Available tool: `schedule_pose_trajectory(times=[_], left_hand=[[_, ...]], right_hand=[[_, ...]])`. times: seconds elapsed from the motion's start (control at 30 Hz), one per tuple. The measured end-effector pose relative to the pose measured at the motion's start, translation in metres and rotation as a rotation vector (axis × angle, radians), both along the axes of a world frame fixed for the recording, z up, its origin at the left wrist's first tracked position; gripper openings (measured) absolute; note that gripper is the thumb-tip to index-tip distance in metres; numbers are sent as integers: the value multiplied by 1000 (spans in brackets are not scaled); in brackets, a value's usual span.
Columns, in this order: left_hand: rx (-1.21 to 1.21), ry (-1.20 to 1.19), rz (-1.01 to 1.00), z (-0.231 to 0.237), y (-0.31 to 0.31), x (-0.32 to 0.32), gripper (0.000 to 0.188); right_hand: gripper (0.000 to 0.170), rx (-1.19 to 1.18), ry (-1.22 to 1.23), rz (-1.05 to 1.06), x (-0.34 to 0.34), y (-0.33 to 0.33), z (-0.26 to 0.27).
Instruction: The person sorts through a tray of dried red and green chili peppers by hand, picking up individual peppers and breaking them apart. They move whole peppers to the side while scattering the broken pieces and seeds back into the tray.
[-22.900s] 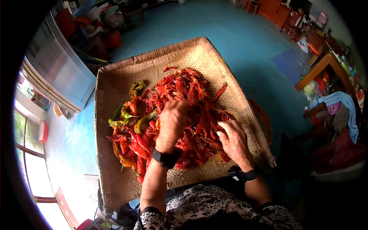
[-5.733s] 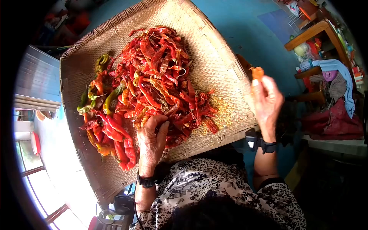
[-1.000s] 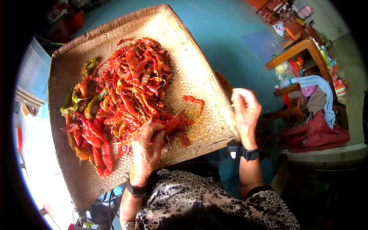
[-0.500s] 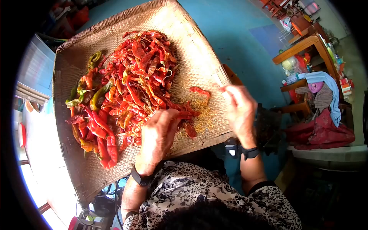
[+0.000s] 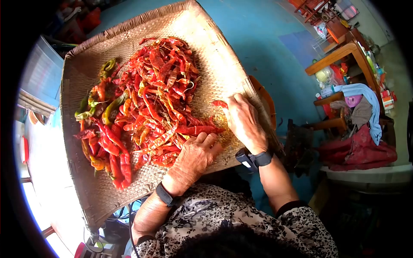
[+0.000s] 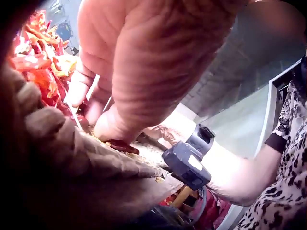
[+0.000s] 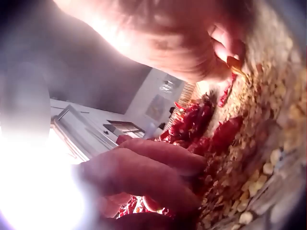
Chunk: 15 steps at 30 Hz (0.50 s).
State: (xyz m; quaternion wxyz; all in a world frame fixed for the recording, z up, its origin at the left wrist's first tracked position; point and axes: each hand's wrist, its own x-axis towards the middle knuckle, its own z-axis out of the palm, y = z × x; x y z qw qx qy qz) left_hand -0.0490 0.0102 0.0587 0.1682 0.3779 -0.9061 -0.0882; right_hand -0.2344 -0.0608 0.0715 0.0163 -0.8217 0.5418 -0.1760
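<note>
A shallow woven basket (image 5: pixel 129 31) bears a heap of dried red chili peppers (image 5: pixel 159 86). Fresh red peppers (image 5: pixel 112 139) and greenish ones (image 5: pixel 112 107) lie at its left side. My left hand (image 5: pixel 194 157) rests palm down at the heap's lower edge. In the left wrist view its fingertips point down, with a dark red chili piece (image 6: pixel 123 147) just under the thumb. My right hand (image 5: pixel 246 118) pinches a dried red chili (image 5: pixel 219 103), which sticks out left of its fingertips. In the right wrist view, the right fingertips (image 7: pixel 228 55) stand low over loose yellow seeds (image 7: pixel 254 187).
The basket sits in front of the body, its front rim near the patterned shirt (image 5: pixel 206 210). A round orange-brown container (image 5: pixel 266 101) stands just beyond the right rim. Farther right are a wooden frame (image 5: pixel 335 58) and a dark red cloth (image 5: pixel 359 146).
The right hand has come in from beyond the right rim to the lone chili on the seeds. The left hand has shifted right and lowered along the heap's front edge.
</note>
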Motion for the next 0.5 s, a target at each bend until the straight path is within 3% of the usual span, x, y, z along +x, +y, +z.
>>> schedule_pose_trajectory(times=[0.27,0.33,0.37,0.4,0.43,0.47,0.5], left_hand=[[10,80,12,3,2,6,15],[92,226,60,4,3,9,15],[62,331,86,0,3,10,16],[64,327,96,0,3,14,16],[161,424,141,0,3,18,16],[256,521,185,1,4,21,17],[257,649,225,3,3,21,17]], right_hand=[[16,-87,52,23,2,-5,-4],[12,-25,-64,38,-4,-5,-2],[13,298,-524,-45,-6,-3,3],[18,287,-542,-66,-8,0,10],[8,268,-740,-160,-15,-1,11],[14,245,-936,-260,-24,-3,12],[14,87,-839,-296,-32,-5,18]])
